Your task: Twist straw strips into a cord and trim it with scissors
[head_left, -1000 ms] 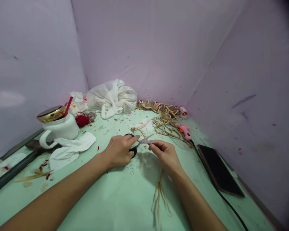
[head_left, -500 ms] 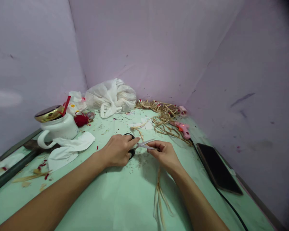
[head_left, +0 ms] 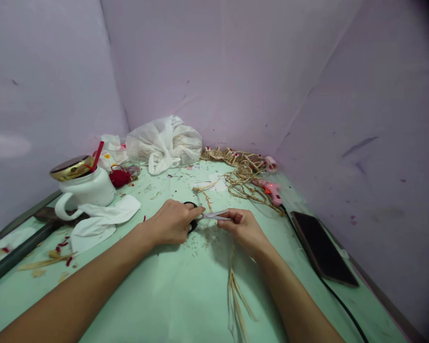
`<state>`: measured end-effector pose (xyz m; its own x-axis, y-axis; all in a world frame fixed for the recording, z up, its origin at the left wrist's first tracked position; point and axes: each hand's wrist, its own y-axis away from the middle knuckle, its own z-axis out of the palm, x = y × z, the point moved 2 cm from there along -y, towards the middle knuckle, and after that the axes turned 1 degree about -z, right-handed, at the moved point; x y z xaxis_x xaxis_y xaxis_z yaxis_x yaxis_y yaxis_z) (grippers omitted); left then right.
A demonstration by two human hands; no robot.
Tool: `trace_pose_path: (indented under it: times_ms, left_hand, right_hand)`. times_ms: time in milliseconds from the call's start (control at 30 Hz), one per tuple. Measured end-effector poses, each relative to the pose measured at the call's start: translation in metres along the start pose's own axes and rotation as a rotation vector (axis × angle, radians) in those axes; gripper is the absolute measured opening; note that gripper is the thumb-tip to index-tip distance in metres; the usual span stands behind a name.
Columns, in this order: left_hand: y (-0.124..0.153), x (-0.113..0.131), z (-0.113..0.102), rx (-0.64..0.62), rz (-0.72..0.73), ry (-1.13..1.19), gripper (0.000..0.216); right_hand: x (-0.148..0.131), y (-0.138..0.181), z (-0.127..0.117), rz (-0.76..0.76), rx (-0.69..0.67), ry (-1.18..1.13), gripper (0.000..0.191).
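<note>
The black-handled metal scissors (head_left: 209,216) lie across the gap between the two hands, their long axis running almost level from 9 to 3 o'clock, tips toward 3. The left hand (head_left: 173,221) grips the handles, knuckles up, forearm coming in from 7 o'clock. The blades are nearly together, their tips against or just beside the right hand's fingertips.

The right hand (head_left: 243,231) is the nearer one to the tan braided plant-fibre cord (head_left: 232,278): it appears to pinch the upper part between thumb and fingers, with its forearm coming in from 5 o'clock. From there the cord hangs toward 6 o'clock, over the pale-green tabletop (head_left: 164,295), and splays into loose strands. Whether its upper end sits between the blades, I cannot tell; the fingers hide it. A thin tan fibre strand (head_left: 208,197) lies just beyond the blades, at 12 o'clock.
</note>
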<state>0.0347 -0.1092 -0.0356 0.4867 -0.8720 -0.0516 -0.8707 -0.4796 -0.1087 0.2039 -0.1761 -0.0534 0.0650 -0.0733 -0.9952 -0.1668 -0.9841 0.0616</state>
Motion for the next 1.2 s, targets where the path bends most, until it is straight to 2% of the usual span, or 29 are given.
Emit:
trace_pose_path:
  times_ms: [167, 300, 433, 633, 800, 1200]
  left_hand:
    - [0.000, -0.002, -0.004, 0.031, -0.018, 0.169, 0.039]
    - [0.000, -0.006, -0.008, 0.152, -0.161, 0.337, 0.027]
    - [0.000, -0.008, -0.006, 0.191, -0.249, 0.362, 0.034]
    - [-0.002, -0.006, 0.002, 0.116, -0.178, 0.200, 0.050]
    - [-0.002, -0.005, 0.005, 0.105, -0.128, 0.123, 0.052]
    - [-0.001, -0.001, 0.005, 0.093, -0.068, 0.038, 0.057]
  right_hand:
    - [-0.004, 0.001, 0.000, -0.017, 0.027, -0.058, 0.010]
    - [-0.006, 0.002, 0.003, 0.011, 0.019, -0.124, 0.015]
    - [-0.007, 0.004, 0.006, 0.044, -0.028, -0.176, 0.017]
    - [-0.007, 0.005, 0.005, 0.079, 0.000, -0.232, 0.023]
    - [-0.005, 0.004, 0.004, 0.101, -0.020, -0.303, 0.019]
    - [-0.007, 0.007, 0.009, 0.168, -0.045, -0.400, 0.024]
